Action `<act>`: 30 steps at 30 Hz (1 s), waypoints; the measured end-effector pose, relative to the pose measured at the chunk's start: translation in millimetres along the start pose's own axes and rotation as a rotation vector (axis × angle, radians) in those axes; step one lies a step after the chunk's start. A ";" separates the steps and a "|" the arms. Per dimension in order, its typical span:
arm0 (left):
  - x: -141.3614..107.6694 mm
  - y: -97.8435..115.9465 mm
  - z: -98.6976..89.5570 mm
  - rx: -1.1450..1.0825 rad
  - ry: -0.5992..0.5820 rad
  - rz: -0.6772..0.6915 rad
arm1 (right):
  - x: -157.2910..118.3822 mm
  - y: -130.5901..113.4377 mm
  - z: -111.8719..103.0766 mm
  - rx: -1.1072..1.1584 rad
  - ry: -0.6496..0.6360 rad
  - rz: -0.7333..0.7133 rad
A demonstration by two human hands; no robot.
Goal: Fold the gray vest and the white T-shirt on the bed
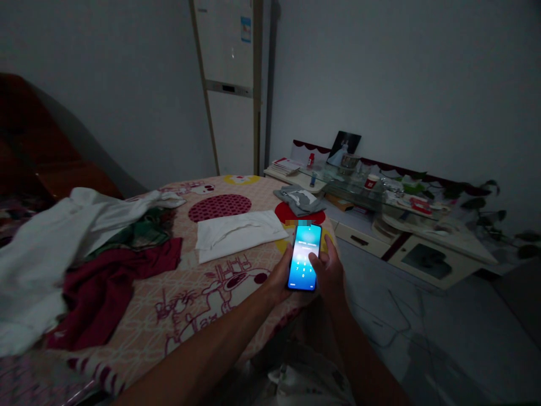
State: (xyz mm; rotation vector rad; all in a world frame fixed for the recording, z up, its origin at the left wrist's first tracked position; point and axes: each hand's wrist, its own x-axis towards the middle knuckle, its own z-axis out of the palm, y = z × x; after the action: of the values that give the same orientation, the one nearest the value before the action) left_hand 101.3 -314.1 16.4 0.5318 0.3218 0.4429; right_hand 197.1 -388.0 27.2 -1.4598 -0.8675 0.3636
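Observation:
A phone (303, 273) with a lit blue screen and a number keypad is upright in front of me, at the bed's near right edge. My left hand (279, 276) is wrapped round its left side. The thumb of my right hand (330, 270) lies over the keypad, and the other fingers are at the phone's right side. Beyond the phone, a folded white garment (240, 234) lies on the patterned sheet (181, 276). Farther back is a folded grey garment (298, 198).
White (38, 265), dark red (105, 287) and green (131, 239) clothes are heaped at the left. A low cabinet (363, 239) with a glass top, a paper cup (371, 181) and a photo (344, 148) stands at the right. Behind the bed is a tall white appliance (230, 124).

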 end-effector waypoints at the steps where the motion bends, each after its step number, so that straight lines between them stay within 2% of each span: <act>1: -0.3 0.9 0.3 -0.007 -0.015 -0.010 | -0.2 -0.1 -1.7 0.036 -0.037 -0.003; 5: -2.6 3.6 2.5 -0.013 -0.067 -0.017 | -2.1 -2.9 -5.2 0.081 -0.121 -0.034; 16: 0.2 3.5 -1.5 -0.086 -0.105 -0.068 | -3.2 -5.4 -9.4 0.009 0.052 -0.013; 23: -2.0 4.7 7.3 -0.072 -0.054 0.029 | -2.0 -5.0 -8.1 0.027 -0.005 -0.071; 30: -2.7 5.0 6.3 -0.083 -0.068 0.033 | -0.8 -6.7 -7.4 0.011 -0.004 -0.083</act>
State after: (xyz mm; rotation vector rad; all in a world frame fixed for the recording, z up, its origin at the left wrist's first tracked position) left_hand 100.0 -314.2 24.8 0.4704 0.2290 0.4673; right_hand 199.8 -394.6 34.2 -1.4087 -0.9250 0.3086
